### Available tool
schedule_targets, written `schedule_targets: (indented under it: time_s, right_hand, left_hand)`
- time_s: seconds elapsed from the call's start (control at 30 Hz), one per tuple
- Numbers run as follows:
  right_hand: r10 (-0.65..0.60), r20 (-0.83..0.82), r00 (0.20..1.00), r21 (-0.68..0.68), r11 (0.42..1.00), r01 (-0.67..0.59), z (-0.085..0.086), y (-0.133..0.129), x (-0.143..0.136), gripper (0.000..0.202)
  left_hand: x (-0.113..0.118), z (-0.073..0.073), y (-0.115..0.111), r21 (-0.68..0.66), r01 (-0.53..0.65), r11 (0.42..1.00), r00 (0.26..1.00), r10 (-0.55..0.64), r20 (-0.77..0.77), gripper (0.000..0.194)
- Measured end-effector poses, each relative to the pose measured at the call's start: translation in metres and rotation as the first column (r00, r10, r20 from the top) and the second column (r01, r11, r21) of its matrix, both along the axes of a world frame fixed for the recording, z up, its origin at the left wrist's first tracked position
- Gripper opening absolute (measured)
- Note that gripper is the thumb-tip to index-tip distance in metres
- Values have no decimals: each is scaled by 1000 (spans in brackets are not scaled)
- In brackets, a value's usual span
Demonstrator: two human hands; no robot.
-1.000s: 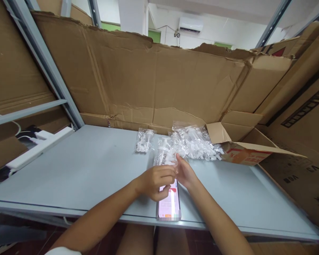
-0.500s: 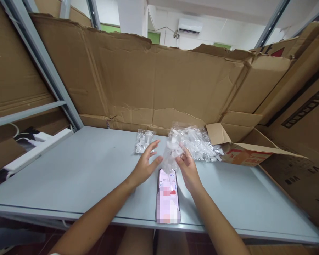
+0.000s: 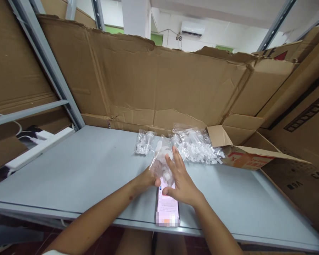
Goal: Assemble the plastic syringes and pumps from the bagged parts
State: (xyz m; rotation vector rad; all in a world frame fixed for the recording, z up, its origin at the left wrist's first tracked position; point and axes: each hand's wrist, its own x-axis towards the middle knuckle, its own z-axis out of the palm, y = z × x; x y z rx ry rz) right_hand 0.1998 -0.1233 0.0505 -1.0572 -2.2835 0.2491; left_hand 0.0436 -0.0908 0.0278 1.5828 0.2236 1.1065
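Note:
A clear plastic bag [image 3: 162, 157] with white and clear plastic parts in it is held in front of me, just above the far end of a phone. My left hand [image 3: 149, 177] grips the bag's left side, its thumb showing and its other fingers mostly hidden by the bag. My right hand [image 3: 181, 179] is open at the bag's right side, fingers spread; whether it touches the film I cannot tell. Below both hands the phone [image 3: 168, 209] lies lit on the grey table, partly covered by the bag and the right hand.
A similar small bag [image 3: 145, 142] lies behind my left hand. A heap of bagged plastic parts [image 3: 198, 145] is at the back right, beside an open cardboard box [image 3: 244, 157]. Cardboard sheets [image 3: 159, 81] wall the back. A white power strip [image 3: 39, 150] runs along the left.
My left hand has closed on the bag, which has shifted left and slightly nearer. My right hand has let go and spread its fingers. The phone screen's picture has changed.

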Motion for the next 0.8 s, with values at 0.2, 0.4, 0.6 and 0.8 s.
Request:
schedule_targets:
  time_s: [0.2,0.4,0.6,0.8]
  right_hand:
    - [-135,131,982,61,990,128,-4,1,-1,81]
    - [-181,220,959,131,979,155,-9,2,-5,85]
    - [-173,198,965,94,983,157,-12,3,-8,88]
    - [-122,-152,981,-217,972,87,-1,4,3,86]
  left_hand:
    - [9,2,-8,-166,28,986,993,-8,121,109]
    - [9,3,-13,-221,2,975,994,23,109,123]
    - [10,-3,-18,-489,-78,869,983,148,107,87]
    - [5,16,-7,-709,24,704,933,240,269,55]
